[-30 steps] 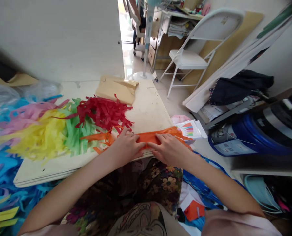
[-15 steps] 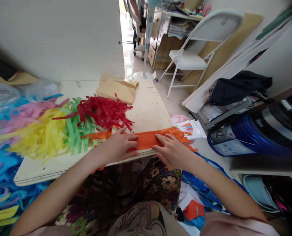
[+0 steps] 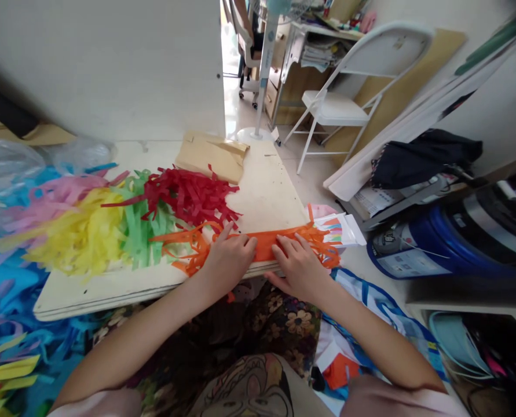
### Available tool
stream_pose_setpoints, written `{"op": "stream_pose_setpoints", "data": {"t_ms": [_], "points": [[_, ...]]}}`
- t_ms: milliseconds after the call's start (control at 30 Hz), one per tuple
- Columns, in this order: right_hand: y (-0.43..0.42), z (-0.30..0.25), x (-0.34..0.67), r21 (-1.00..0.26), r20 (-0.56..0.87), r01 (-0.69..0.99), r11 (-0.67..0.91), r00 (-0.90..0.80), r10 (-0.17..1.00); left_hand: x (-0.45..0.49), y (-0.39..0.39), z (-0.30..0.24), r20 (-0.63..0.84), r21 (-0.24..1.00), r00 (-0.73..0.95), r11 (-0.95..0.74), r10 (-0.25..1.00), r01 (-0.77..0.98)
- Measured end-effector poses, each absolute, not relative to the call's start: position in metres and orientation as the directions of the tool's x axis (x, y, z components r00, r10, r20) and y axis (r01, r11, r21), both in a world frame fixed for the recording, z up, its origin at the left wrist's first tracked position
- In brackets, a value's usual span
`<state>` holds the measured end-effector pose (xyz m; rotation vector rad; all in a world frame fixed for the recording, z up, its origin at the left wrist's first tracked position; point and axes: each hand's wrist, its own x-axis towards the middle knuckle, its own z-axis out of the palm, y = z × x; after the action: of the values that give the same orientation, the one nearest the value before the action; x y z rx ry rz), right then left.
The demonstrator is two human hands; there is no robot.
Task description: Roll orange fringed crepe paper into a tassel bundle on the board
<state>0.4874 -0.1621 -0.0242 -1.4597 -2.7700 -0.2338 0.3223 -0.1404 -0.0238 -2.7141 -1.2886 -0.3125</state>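
Observation:
A strip of orange tissue paper (image 3: 266, 240) lies along the near edge of the wooden board, with fringed ends at left and right. My left hand (image 3: 230, 258) is on its left part, fingers bent and pressed together over the paper; its thumb is hidden. My right hand (image 3: 303, 269) rests palm down on the right part, fingers laid over the strip and thumb stretched out at the board's edge. Loose orange fringe (image 3: 192, 249) spreads left of my left hand. More fringe (image 3: 325, 240) fans out beyond my right hand.
On the wooden board (image 3: 266, 185) are red fringe (image 3: 192, 194), green fringe (image 3: 142, 231), yellow fringe (image 3: 92, 231) and a brown paper packet (image 3: 212, 156). A white card (image 3: 347, 229) lies at the right edge. Beyond stand a white folding chair (image 3: 336, 110) and a blue bucket (image 3: 431, 243).
My left hand has shifted slightly right, and its fingers have bent and drawn together on the orange strip. My right hand stays on the paper. More orange fringe shows at the left.

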Motion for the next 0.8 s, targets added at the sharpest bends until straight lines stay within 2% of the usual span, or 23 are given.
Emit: {"op": "stream_pose_setpoints", "data": {"t_ms": [167,267,467,800], "points": [[-0.167,-0.029,0.471,0.141,0.158,0.876,0.461,-0.48,0.863,0.319,-0.141,-0.028,0.194,-0.024,0.637,-0.646,0.746,0.763],[-0.165,-0.036,0.459,0.116,0.199,0.862,0.493,-0.507,0.839,0.318,-0.142,-0.031,0.174,-0.029,0.643,-0.649,0.745,0.76],[-0.16,-0.051,0.462,0.039,0.144,0.834,0.55,-0.55,0.823,0.317,-0.143,-0.034,0.216,-0.071,0.655,-0.658,0.724,0.75],[-0.162,-0.051,0.495,0.114,0.164,0.882,0.457,-0.471,0.867,0.31,-0.142,-0.036,0.268,0.006,0.64,-0.666,0.72,0.746]]}}
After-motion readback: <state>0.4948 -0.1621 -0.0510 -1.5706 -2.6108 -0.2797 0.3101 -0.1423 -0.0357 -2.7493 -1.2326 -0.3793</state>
